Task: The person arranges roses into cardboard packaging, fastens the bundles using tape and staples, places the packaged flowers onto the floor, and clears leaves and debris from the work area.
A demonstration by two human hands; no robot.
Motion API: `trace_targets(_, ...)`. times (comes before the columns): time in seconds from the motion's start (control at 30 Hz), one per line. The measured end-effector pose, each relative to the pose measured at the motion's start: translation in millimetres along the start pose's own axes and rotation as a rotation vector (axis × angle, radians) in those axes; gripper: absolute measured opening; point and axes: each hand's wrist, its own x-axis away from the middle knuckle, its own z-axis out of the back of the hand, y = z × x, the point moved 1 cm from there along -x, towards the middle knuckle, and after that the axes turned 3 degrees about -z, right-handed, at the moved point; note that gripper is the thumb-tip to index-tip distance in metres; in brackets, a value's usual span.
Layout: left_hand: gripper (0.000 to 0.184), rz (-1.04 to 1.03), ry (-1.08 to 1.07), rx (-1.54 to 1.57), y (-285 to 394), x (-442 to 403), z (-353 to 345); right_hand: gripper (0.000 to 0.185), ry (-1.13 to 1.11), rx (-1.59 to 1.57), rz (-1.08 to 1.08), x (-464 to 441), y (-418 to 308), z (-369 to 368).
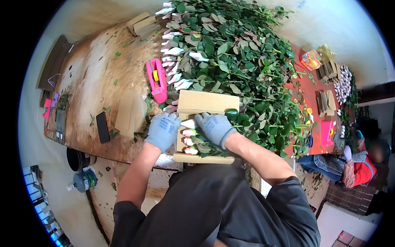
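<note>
My left hand (163, 129), in a grey glove, is closed at the left edge of an opened sheet of corrugated cardboard (208, 99). Its fingertips meet the tip of a rose bud in a white sleeve (189, 123). Also gloved in grey, my right hand (215, 127) closes round the same rose from the stem side, hiding part of it. Several bare pale pink roses (190, 142) lie on the cardboard just below, heads to the left, leafy stems running under my right hand. The cardboard's near flap (203, 159) stands toward my body.
A big pile of leafy rose stems (238, 61) spreads beyond the cardboard. A pink tape dispenser (156, 81), cardboard pieces (128, 114) and a black phone (103, 127) lie on the table to the left. A co-worker in red (362, 168) is at the far right.
</note>
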Motion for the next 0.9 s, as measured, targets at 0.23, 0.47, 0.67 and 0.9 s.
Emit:
trace_targets(0.23,0.02,0.361,-0.402,-0.145,-30,6,5,0.028,0.032,0.027,-0.003,2,0,-2)
trace_targets(0.47,0.032,0.053,-0.13,0.038,-5,27,53,0.03,0.001,0.025,0.014,2,-3,2)
trace_targets(0.67,0.044,-0.105,0.085,0.416,64,14,44,0.027,0.088,-0.131,0.002,8,1,-1)
trace_targets(0.9,0.053,-0.056,0.02,0.381,65,16,28,0.019,0.11,-0.2,0.087,5,6,46)
